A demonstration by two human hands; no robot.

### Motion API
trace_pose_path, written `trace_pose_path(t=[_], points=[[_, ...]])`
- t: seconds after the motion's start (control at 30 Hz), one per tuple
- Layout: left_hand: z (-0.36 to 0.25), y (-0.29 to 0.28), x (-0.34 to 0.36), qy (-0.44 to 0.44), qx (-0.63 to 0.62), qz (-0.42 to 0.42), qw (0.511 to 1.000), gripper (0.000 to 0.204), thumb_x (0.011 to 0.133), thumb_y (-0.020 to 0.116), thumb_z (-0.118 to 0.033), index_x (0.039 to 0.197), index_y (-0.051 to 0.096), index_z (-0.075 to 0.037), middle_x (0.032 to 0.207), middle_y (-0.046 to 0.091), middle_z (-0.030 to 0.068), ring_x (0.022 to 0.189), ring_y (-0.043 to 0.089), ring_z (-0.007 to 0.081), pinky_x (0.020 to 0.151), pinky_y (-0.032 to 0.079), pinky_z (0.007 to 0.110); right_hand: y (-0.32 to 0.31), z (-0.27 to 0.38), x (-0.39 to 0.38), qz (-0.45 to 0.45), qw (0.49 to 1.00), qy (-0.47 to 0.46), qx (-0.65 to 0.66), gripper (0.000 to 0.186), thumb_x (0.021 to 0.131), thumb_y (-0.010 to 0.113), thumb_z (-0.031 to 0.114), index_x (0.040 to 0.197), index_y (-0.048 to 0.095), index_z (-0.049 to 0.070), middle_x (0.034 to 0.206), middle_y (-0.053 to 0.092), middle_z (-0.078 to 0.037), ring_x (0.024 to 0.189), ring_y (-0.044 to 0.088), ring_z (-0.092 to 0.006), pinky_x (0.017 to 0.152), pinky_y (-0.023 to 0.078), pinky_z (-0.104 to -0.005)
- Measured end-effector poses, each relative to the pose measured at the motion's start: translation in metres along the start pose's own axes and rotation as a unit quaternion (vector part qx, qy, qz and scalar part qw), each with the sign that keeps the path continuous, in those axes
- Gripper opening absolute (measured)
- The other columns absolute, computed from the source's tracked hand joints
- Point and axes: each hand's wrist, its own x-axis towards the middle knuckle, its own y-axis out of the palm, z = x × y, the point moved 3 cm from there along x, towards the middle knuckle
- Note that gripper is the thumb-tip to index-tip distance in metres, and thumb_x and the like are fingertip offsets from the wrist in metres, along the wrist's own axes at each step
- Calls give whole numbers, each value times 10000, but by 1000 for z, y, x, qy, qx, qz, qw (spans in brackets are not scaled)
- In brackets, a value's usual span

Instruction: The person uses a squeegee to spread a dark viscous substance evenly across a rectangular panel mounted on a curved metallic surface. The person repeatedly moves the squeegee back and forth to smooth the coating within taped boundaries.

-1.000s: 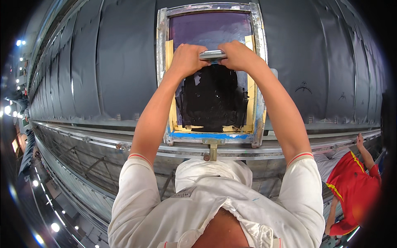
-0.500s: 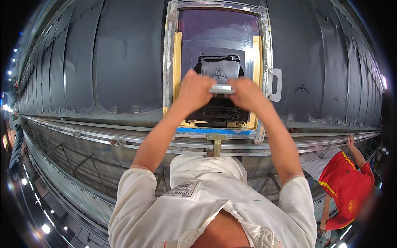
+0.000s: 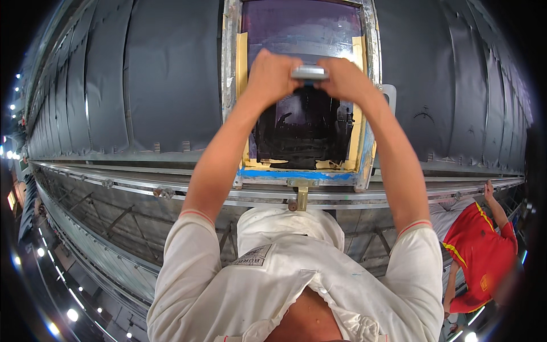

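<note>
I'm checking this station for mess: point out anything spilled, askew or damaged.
Black ink covers parts of the yellow masking tape along the near edge of the screen-printing frame, leaving that border patchy and ragged; it looks odd beside the cleaner upper side strips. Otherwise, nothing looks clearly askew.

The premises are a screen-printing workshop. Noted: an ink-smeared framed screen [image 3: 230, 68], a long row of dark sheets [image 3: 165, 85] and a metal rail [image 3: 353, 200] alongside.
</note>
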Motion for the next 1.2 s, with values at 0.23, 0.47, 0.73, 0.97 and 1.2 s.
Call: trace_pose_path(t=[0.23, 0.47, 0.73, 0.97, 1.2], points=[[-23, -22, -138, 47, -2, -62, 997, 238, 687, 801, -70, 894, 712, -146, 845, 701, 5, 770, 633, 250, 765, 399, 394, 51, 95, -78, -1, 998, 32, 52, 342, 864, 810, 210, 1151, 708, 53, 1099, 730, -168, 1050, 678, -386, 934, 530, -464], [-83, -38, -217, 52, -32, -12, 998, 355, 606, 798, -29, 944, 716, -106, 926, 709, 10, 817, 618, 226, 800, 404, 391, 3, -29, -118, -399, 865, 301, -48, 373, 972, 696, 341, 1192, 716, 41, 1066, 737, -198, 1000, 686, -357, 893, 518, -450], [-92, 5, -98, 16, 11, -4, 1000, 171, 734, 832, -147, 878, 740, -157, 846, 721, 24, 808, 660, 253, 769, 398, 405, -16, -107, -151, -367, 833, 372, 178, 416, 966, 703, 413, 1125, 717, 29, 798, 685, -152, 739, 653, -272, 755, 521, -407], [-66, -39, -46, 39, 43, -56, 997, 139, 734, 818, -127, 841, 730, -130, 850, 738, 53, 810, 674, 295, 752, 418, 430, -21, -71, -144, -376, 841, 346, 179, 362, 962, 724, 381, 1068, 724, 34, 681, 615, -86, 623, 561, -179, 640, 479, -372], [-146, 2, -197, 36, 39, -82, 995, 448, 602, 765, -8, 1033, 723, -123, 975, 718, 5, 820, 629, 227, 781, 412, 396, -31, -79, -169, -395, 830, 302, 252, 294, 986, 721, 330, 1059, 727, 44, 657, 590, -18, 593, 513, -94, 569, 428, -322]])
